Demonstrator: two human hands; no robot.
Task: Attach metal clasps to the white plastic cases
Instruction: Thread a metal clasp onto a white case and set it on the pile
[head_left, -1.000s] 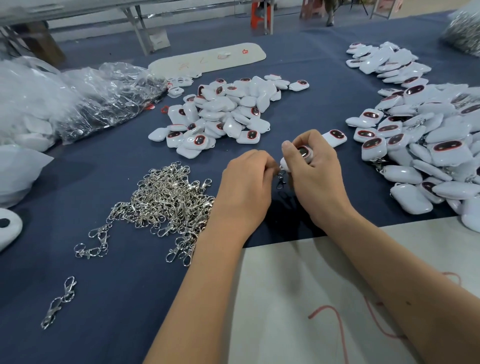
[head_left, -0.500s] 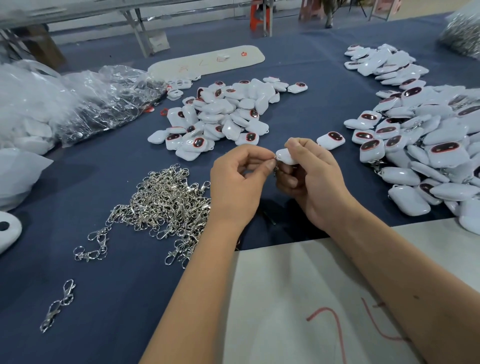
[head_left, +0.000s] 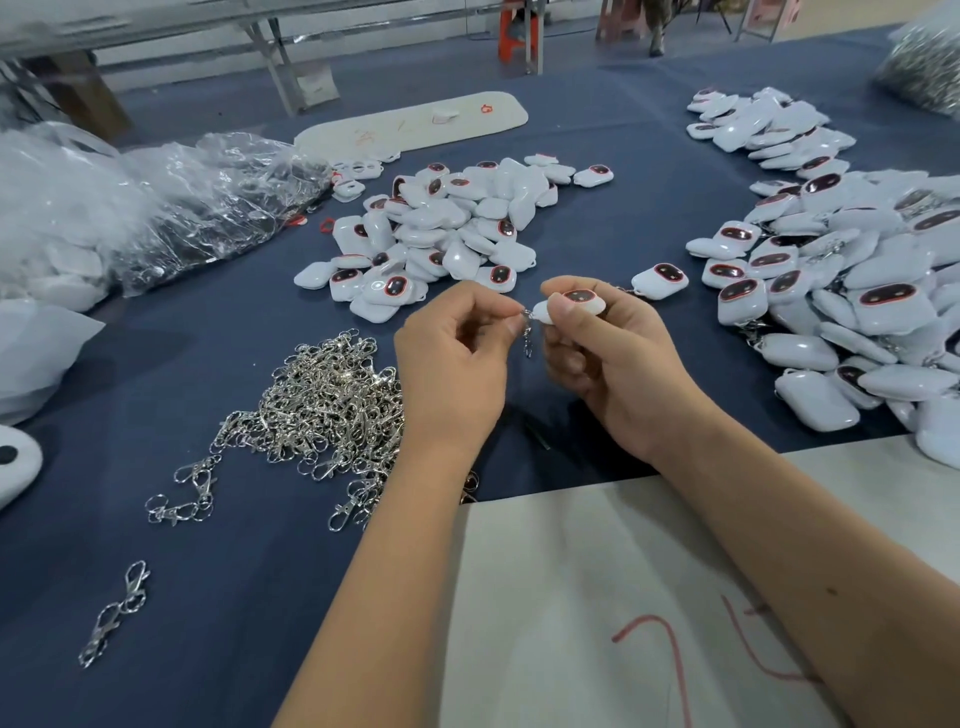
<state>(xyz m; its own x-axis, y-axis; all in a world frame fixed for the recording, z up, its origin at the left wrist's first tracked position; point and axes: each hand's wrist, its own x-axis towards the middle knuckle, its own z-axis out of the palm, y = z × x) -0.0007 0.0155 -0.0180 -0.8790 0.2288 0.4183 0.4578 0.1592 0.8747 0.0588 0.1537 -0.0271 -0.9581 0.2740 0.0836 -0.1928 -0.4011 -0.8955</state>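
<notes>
Case now face-up in right hand; left hand pinches one clasp.

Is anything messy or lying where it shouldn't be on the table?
Mostly it looks sorted. One metal clasp lies alone near the table's left front, well apart from the clasp heap. One white case also sits by itself between the two case piles. Nothing looks broken or spilled.
</notes>
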